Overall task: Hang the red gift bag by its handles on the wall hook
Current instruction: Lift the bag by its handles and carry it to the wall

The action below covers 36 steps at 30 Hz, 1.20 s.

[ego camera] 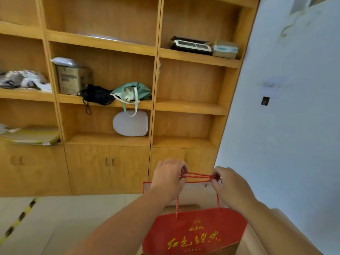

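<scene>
The red gift bag (195, 230) with yellow lettering hangs low in the middle, below my hands. Its red rope handles (199, 177) are stretched level between them. My left hand (168, 178) pinches the left end of the handles and my right hand (230, 186) pinches the right end. A small dark wall hook (265, 101) sits on the pale blue wall (294, 135) at the right, well above and to the right of my hands, under a pale paper label.
A wooden shelf unit (156, 107) fills the wall ahead, holding a cardboard box (72, 80), a black bag (97, 95), a green tote (133, 92) and a white oval lid (131, 123). Cupboard doors stand below. Tiled floor with yellow-black tape (18, 219) lies at the left.
</scene>
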{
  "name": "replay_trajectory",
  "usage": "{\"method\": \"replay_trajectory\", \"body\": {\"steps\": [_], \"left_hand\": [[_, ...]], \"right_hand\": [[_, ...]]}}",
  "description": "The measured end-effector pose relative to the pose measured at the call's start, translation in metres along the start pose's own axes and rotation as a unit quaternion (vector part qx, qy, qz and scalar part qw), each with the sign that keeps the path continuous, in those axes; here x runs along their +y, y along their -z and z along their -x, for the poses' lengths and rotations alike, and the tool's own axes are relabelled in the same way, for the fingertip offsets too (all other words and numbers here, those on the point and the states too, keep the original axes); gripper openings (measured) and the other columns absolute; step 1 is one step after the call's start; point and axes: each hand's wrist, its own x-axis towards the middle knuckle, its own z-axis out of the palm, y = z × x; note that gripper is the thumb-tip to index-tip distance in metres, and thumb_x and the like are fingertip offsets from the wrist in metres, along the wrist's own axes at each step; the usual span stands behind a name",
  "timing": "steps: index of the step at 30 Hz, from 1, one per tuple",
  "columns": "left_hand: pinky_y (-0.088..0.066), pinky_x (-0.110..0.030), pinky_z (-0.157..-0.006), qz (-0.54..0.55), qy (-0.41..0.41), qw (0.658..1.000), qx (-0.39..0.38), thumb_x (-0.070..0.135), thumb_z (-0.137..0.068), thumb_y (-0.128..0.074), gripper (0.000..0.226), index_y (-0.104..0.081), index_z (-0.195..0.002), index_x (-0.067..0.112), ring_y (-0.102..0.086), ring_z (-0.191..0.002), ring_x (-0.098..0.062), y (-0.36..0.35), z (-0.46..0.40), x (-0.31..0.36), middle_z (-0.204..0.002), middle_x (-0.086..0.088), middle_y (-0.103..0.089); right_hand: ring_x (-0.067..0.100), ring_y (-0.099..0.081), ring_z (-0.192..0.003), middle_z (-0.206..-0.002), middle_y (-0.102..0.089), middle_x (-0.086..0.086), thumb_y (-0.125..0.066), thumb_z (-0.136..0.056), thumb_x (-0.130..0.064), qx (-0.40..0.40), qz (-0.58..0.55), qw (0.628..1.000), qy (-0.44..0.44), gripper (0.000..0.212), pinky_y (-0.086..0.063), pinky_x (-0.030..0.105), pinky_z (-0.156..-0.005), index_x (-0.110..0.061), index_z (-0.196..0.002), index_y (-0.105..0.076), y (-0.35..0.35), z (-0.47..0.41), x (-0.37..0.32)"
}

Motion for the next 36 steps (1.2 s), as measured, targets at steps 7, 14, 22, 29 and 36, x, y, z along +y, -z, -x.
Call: {"method": "replay_trajectory", "body": {"steps": [7, 14, 22, 29, 36], "left_hand": [[-0.041, -0.029, -0.088, -0.051, 0.062, 0.997, 0.022, 0.020, -0.087, -0.071, 0.017, -0.061, -0.092, 0.033, -0.053, -0.093, -0.007, -0.013, -0.085, -0.112, -0.090, 0.016, -0.065], [-0.041, -0.026, -0.082, -0.074, 0.105, 0.992, 0.016, 0.018, -0.085, -0.071, 0.023, -0.056, -0.086, 0.036, -0.055, -0.086, -0.006, -0.036, -0.193, -0.195, -0.087, 0.016, -0.065], [-0.045, -0.029, -0.080, -0.034, 0.089, 0.995, 0.006, 0.017, -0.084, -0.071, 0.023, -0.056, -0.087, 0.034, -0.055, -0.086, -0.008, -0.090, -0.328, -0.282, -0.087, 0.014, -0.064], [-0.045, -0.031, -0.078, 0.020, -0.008, 0.999, -0.032, 0.021, -0.087, -0.070, 0.019, -0.056, -0.091, 0.033, -0.053, -0.088, -0.010, -0.167, -0.467, -0.336, -0.087, 0.015, -0.061], [-0.040, -0.031, -0.065, 0.111, -0.076, 0.989, -0.054, 0.021, -0.086, -0.072, 0.016, -0.059, -0.084, 0.031, -0.053, -0.078, -0.013, -0.246, -0.596, -0.290, -0.082, 0.010, -0.058]], "right_hand": [[0.009, -0.058, -0.077, -0.087, -0.063, -0.008, -0.062, -0.094, -0.028, -0.020, -0.046, 0.997, 0.056, 0.005, -0.048, 0.026, -0.061, -0.027, -0.090, -0.062, -0.087, -0.141, -0.025], [0.011, -0.059, -0.073, -0.081, -0.063, -0.011, -0.063, -0.092, -0.032, -0.032, -0.085, 0.994, 0.068, 0.009, -0.048, 0.032, -0.056, -0.031, -0.083, -0.059, -0.153, -0.283, -0.022], [0.009, -0.053, -0.064, -0.077, -0.062, -0.008, -0.064, -0.091, -0.029, -0.034, -0.079, 0.996, 0.023, 0.008, -0.027, 0.024, -0.047, -0.028, -0.084, -0.061, -0.200, -0.434, -0.002], [0.011, -0.061, -0.073, -0.080, -0.067, -0.007, -0.061, -0.093, -0.034, -0.001, -0.020, 0.997, -0.069, 0.011, -0.047, 0.029, -0.056, -0.027, -0.085, -0.063, -0.225, -0.529, 0.039], [0.011, -0.061, -0.078, -0.085, -0.069, -0.007, -0.066, -0.090, -0.031, 0.062, 0.008, 0.981, -0.184, 0.006, -0.046, 0.025, -0.063, -0.027, -0.084, -0.065, -0.194, -0.585, 0.124]]}}
